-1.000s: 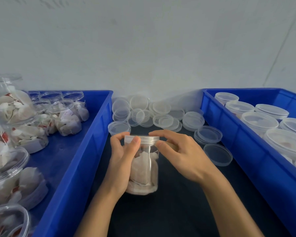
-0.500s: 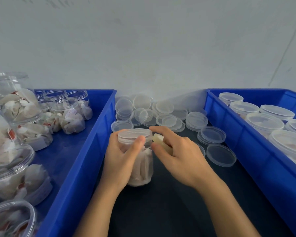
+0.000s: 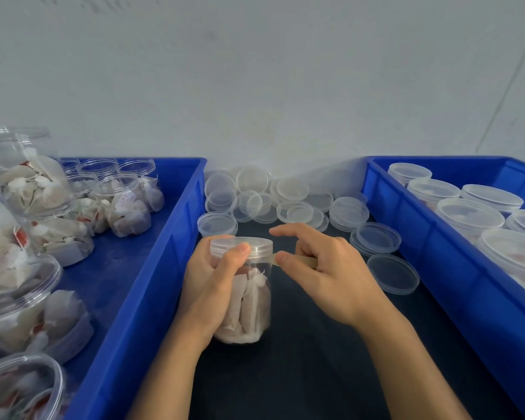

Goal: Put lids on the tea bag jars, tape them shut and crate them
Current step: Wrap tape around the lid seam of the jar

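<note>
A clear jar of tea bags (image 3: pixel 249 301) stands upright on the dark table between two blue crates, with a clear lid (image 3: pixel 256 245) on top. My left hand (image 3: pixel 212 286) grips the jar, its thumb pressed on the lid's rim. My right hand (image 3: pixel 325 268) holds a small roll of clear tape (image 3: pixel 308 262) just right of the lid. A short strip of tape runs from the roll to the lid's edge, pinched under my right thumb.
The left blue crate (image 3: pixel 164 268) holds several open jars of tea bags (image 3: pixel 125 204). The right blue crate (image 3: pixel 422 253) holds several lidded jars (image 3: pixel 470 215). Loose clear lids (image 3: pixel 291 204) lie piled at the back of the table, one (image 3: pixel 393 274) near my right hand.
My right hand has drawn the tape roll out to the right, so a strip now spans from the lid's edge. The jar sits slightly turned in my left hand.
</note>
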`<action>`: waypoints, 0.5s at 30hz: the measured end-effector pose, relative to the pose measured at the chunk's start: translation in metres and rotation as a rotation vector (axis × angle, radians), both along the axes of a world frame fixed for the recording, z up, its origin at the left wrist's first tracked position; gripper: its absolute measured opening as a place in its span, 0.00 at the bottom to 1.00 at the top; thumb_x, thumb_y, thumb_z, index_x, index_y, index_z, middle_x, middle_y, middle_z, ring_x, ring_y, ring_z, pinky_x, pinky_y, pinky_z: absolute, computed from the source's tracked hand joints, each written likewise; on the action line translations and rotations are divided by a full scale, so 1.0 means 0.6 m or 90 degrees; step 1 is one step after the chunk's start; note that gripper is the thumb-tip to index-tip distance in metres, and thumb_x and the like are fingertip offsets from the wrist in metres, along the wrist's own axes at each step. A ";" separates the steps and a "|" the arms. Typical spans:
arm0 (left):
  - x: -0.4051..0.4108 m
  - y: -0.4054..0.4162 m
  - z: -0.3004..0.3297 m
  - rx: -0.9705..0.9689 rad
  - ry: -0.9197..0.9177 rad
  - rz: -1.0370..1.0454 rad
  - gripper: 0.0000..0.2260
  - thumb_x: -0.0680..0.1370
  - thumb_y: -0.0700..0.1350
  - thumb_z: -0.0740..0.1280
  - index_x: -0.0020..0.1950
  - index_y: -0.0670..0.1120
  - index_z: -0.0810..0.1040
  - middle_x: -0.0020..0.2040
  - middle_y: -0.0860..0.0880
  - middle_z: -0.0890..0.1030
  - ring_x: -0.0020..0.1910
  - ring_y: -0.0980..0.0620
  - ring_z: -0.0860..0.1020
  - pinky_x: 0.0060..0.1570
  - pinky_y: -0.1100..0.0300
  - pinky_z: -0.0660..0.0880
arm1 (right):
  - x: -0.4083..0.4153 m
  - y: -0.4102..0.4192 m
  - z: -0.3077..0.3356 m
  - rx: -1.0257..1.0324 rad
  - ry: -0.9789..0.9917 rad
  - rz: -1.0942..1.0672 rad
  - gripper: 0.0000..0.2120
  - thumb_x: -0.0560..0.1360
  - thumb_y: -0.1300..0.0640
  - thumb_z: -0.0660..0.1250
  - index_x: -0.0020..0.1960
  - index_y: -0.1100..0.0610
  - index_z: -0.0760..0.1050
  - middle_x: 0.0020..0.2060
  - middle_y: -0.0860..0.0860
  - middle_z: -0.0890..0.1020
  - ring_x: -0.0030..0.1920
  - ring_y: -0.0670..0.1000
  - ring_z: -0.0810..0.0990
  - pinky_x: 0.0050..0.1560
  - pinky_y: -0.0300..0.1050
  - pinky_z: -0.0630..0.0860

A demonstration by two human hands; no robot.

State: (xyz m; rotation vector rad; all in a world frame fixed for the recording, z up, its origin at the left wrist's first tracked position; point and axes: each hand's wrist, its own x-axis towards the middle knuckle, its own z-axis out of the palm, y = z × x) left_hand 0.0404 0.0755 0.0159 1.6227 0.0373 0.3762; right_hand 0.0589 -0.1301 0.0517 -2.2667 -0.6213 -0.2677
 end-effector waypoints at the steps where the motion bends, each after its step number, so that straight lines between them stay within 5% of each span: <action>1: 0.000 0.001 -0.001 -0.005 0.001 -0.011 0.27 0.67 0.68 0.69 0.58 0.52 0.82 0.50 0.55 0.87 0.49 0.56 0.86 0.48 0.58 0.78 | 0.000 0.000 0.000 -0.003 0.001 -0.001 0.15 0.82 0.44 0.66 0.68 0.37 0.76 0.33 0.47 0.76 0.37 0.47 0.77 0.40 0.40 0.67; 5: 0.001 0.000 -0.001 -0.038 0.019 -0.058 0.29 0.67 0.67 0.69 0.59 0.48 0.83 0.51 0.50 0.88 0.51 0.52 0.87 0.46 0.61 0.81 | -0.001 0.002 -0.002 -0.020 0.005 -0.008 0.15 0.82 0.42 0.64 0.68 0.36 0.75 0.32 0.44 0.76 0.38 0.46 0.77 0.40 0.40 0.67; 12: -0.008 0.001 0.004 -0.082 0.107 -0.138 0.36 0.69 0.69 0.70 0.61 0.40 0.81 0.54 0.39 0.87 0.56 0.39 0.86 0.66 0.34 0.77 | -0.005 0.005 0.000 -0.080 0.021 0.003 0.12 0.85 0.43 0.59 0.66 0.35 0.75 0.30 0.29 0.76 0.40 0.38 0.77 0.41 0.40 0.67; 15: -0.007 -0.002 0.006 -0.070 0.128 -0.127 0.38 0.67 0.72 0.70 0.63 0.44 0.80 0.58 0.43 0.86 0.58 0.46 0.86 0.65 0.40 0.78 | -0.006 0.004 0.004 -0.078 0.024 -0.014 0.12 0.84 0.43 0.60 0.66 0.34 0.76 0.31 0.31 0.77 0.41 0.40 0.78 0.44 0.43 0.72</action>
